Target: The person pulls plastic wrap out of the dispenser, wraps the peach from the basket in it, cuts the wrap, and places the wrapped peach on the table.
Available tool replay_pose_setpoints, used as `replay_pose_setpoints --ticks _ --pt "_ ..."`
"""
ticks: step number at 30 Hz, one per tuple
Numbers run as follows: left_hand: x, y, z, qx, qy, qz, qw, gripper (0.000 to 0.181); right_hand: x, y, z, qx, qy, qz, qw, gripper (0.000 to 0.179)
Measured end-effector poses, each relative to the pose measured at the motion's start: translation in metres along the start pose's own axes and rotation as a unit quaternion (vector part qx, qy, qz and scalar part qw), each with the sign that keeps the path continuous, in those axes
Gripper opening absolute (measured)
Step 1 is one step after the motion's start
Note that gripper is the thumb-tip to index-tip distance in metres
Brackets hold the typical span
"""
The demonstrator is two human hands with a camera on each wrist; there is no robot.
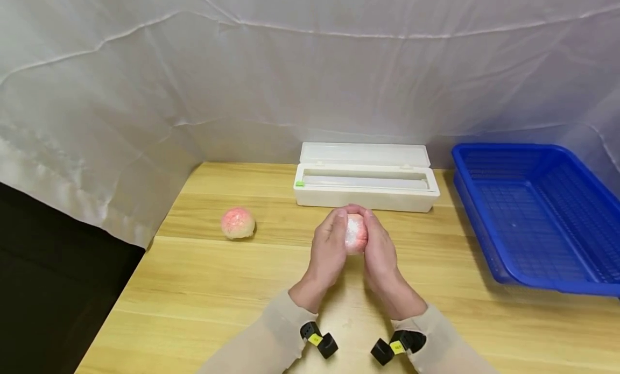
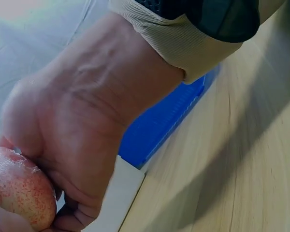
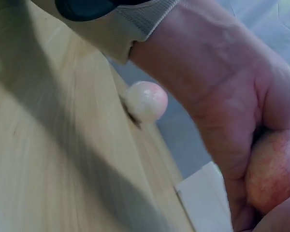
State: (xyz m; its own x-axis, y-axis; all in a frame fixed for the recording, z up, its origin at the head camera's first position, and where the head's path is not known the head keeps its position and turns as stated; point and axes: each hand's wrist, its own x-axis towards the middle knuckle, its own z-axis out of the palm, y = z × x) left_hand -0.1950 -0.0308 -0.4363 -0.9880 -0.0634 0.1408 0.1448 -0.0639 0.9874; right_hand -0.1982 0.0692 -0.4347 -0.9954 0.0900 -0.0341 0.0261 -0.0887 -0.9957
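Between both hands, a pink-and-white peach (image 1: 356,234) is held above the table, with shiny clear film over its skin. My left hand (image 1: 329,249) cups one side of it, my right hand (image 1: 381,255) the other, and the fingers meet around its far side. The left wrist view shows the right hand (image 2: 82,116) curled at the peach (image 2: 24,193); from the right wrist, the left hand (image 3: 227,106) shows against the peach (image 3: 275,166). A second peach (image 1: 238,223), also with a filmy sheen, rests on the table to the left.
A long white cling film box (image 1: 365,202) stands at the back behind the hands, its lid (image 1: 364,154) raised and a pale roll inside. At right sits a blue plastic basket (image 1: 489,228). Light cloth (image 1: 339,83) hangs behind the wooden table (image 1: 194,293).
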Motion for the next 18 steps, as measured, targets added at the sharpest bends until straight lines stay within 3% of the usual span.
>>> replay_pose_setpoints --ticks 5,7,13,18 --pt "-0.001 -0.003 0.003 0.032 0.021 0.020 0.9991 0.038 -0.001 0.006 0.002 -0.083 0.005 -0.066 0.9943 0.043" --pt "-0.002 -0.004 0.004 0.040 0.027 0.020 0.9986 0.037 -0.001 0.010 0.003 -0.104 0.016 -0.075 0.9916 0.040" --pt "-0.003 -0.003 0.002 0.055 0.014 0.009 0.9983 0.037 0.001 0.011 0.002 -0.100 0.039 -0.038 0.9936 0.047" --pt "-0.003 -0.002 0.001 0.046 -0.007 0.003 0.9989 0.037 0.003 0.009 0.001 -0.063 0.051 0.006 0.9967 0.043"
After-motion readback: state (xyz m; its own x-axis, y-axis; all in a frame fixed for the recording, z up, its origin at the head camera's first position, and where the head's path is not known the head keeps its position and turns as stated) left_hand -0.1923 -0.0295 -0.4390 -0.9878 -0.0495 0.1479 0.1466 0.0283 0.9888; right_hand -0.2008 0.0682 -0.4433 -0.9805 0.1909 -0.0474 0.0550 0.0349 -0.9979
